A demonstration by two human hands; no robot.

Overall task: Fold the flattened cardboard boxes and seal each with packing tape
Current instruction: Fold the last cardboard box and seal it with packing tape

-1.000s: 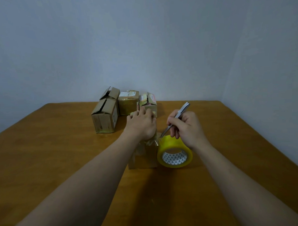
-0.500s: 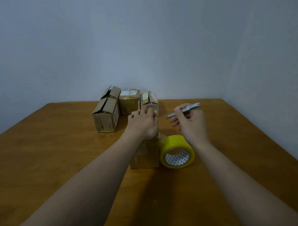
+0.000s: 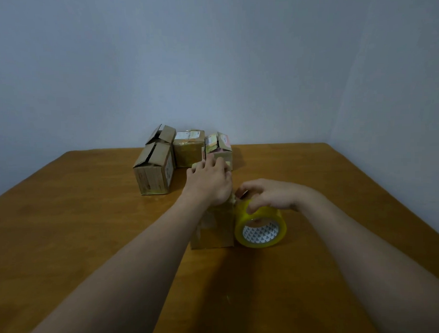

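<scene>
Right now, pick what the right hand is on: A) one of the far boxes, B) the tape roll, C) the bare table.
B: the right hand lies curled over the top of the yellow tape roll, which stands on edge beside the near box.

A brown wooden table [image 3: 91,233] is filling the lower half of the frame. Just right of centre, a small cardboard box [image 3: 215,232] is standing on it. A yellow packing tape roll [image 3: 262,233] is resting on its edge just beside the box's right side. Above centre, three more are sitting together: an open-flapped box [image 3: 151,176] at left, a taped box [image 3: 188,152] in the middle and a labelled box [image 3: 219,147] at right.
</scene>
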